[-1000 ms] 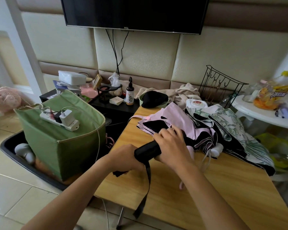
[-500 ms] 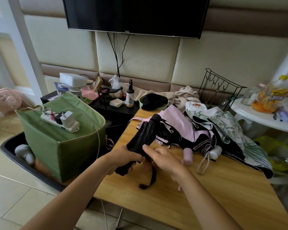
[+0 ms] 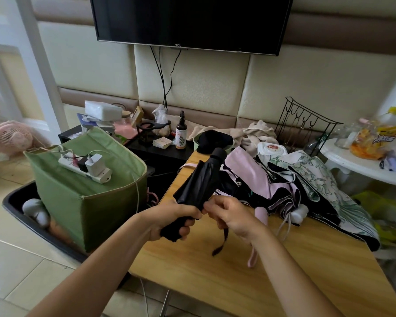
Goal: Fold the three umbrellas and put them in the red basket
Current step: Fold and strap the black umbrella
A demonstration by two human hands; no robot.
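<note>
Wooden table (image 3: pixel 272 282) stands under a wall-mounted television (image 3: pixel 192 19), strewn with a pink umbrella (image 3: pixel 256 179) and a leaf-print umbrella (image 3: pixel 320 179). Over its left edge, the left hand (image 3: pixel 169 219) clenches the lower end of a black umbrella (image 3: pixel 199 181), which tilts up and away. Touching it, the right hand (image 3: pixel 231 213) pinches its dangling black strap (image 3: pixel 223 239).
</note>
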